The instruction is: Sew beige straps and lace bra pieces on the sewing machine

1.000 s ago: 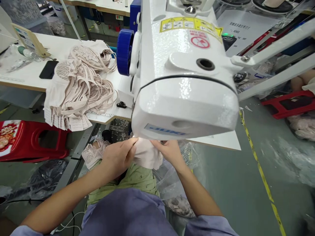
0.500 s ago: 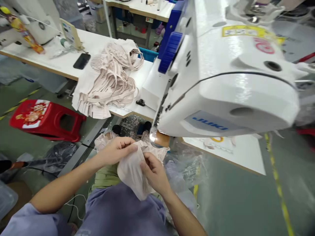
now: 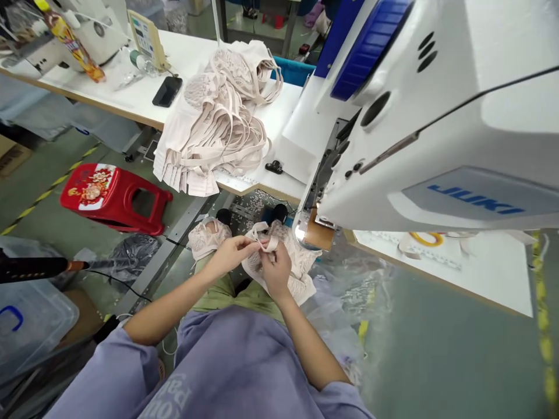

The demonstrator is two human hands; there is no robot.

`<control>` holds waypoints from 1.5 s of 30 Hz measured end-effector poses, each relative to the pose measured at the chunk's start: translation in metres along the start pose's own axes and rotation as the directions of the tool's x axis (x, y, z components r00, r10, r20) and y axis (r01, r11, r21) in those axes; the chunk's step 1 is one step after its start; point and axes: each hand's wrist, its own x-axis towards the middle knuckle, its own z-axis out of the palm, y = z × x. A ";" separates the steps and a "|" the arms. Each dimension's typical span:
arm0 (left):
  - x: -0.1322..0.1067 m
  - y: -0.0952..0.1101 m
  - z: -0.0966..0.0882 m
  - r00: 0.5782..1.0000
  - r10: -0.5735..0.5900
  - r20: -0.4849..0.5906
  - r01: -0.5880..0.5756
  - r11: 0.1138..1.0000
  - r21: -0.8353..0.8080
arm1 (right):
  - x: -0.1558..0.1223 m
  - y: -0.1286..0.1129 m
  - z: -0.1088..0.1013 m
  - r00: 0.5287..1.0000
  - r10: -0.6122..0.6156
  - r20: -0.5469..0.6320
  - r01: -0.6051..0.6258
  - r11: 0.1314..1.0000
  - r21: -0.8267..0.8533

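Pale pink lace-and-fabric garment piece [image 3: 301, 265] is mid-frame now, draped over the lap, just below and left of the needle end of the big white sewing machine [image 3: 463, 139]. A second ago both hands had it right up under the machine head, and half a second ago it was back over the lap. Now the narrow pale pink strap [image 3: 271, 244] is up between the fingers — so I'd say the work has gone from the needle to plain finger handling for the moment. View's swung round too, so the machine sits further right.

Left hand [image 3: 234, 254] is nearly closed, thumb and fingertips pinching the strap. Right hand [image 3: 278, 272] is curled tighter and also pinching the strap; can't tell if its lower fingers have fabric in them.

Containers, then. Clear plastic bin with a blue handle [image 3: 41, 320], lower left: can't make out what's inside. Teal-blue bin [image 3: 294, 72], top centre behind the pale pink heap of strappy lace pieces [image 3: 213, 131] — only a bit of its side shows. Yellow-capped bottle with an orange label [image 3: 73, 43], upper left: no idea how full. Crumpled clear plastic bags [image 3: 345, 302], right of the lap: something purplish in there, too vague to name.
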 end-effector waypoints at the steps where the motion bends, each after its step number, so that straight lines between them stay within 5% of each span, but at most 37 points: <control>1: 0.001 -0.003 0.008 0.999 -0.006 0.033 0.008 0.998 -0.060 | -0.005 0.004 -0.002 0.996 -0.092 0.022 0.093 0.991 -0.100; 5: -0.001 0.003 0.016 0.999 0.024 -0.048 -0.026 0.998 -0.048 | -0.014 0.010 -0.021 0.955 -0.281 0.093 0.295 0.916 -0.270; 10: -0.010 0.026 0.005 0.997 0.081 0.010 -0.082 0.995 0.050 | -0.003 -0.005 -0.045 0.961 -0.264 0.087 0.278 0.930 -0.240; 15: -0.012 0.035 0.009 0.990 0.112 0.086 -0.121 0.988 0.101 | 0.008 -0.016 -0.046 0.979 -0.122 0.166 0.162 0.952 -0.260; 22: 0.008 0.043 0.036 0.992 0.127 0.006 -0.124 0.961 0.245 | 0.007 0.000 -0.052 0.961 -0.265 0.076 0.273 0.875 -0.400; 26: 0.011 0.054 0.048 0.985 0.171 -0.020 -0.155 0.932 0.327 | 0.001 0.004 -0.064 0.915 -0.381 0.134 0.396 0.778 -0.488; 28: 0.014 0.053 0.044 0.988 0.154 0.017 -0.152 0.937 0.316 | 0.010 0.006 -0.086 0.875 -0.407 0.262 0.484 0.723 -0.492; 30: 0.019 0.048 0.038 0.986 0.143 0.083 -0.161 0.942 0.295 | 0.035 0.006 -0.128 0.905 -0.274 0.325 0.421 0.681 -0.599; 32: 0.022 0.045 0.031 0.981 0.140 0.131 -0.174 0.938 0.300 | 0.072 0.003 -0.187 0.987 -0.065 0.148 0.158 0.584 -0.796; 34: 0.021 0.045 0.028 0.977 0.122 0.176 -0.174 0.932 0.318 | 0.115 -0.001 -0.251 0.999 -0.025 -0.022 -0.006 0.501 -0.866; 37: 0.013 0.050 0.029 0.968 0.089 0.234 -0.164 0.933 0.322 | 0.167 -0.005 -0.316 0.994 0.103 -0.044 -0.082 0.409 -0.909; 41: 0.006 0.053 0.028 0.967 0.084 0.239 -0.151 0.949 0.276 | 0.191 -0.008 -0.334 0.971 0.229 0.061 -0.020 0.334 -0.942; 45: 0.011 0.053 0.018 0.982 0.047 0.184 -0.095 0.961 0.261 | 0.167 -0.019 -0.338 0.971 0.231 0.068 -0.003 0.293 -0.956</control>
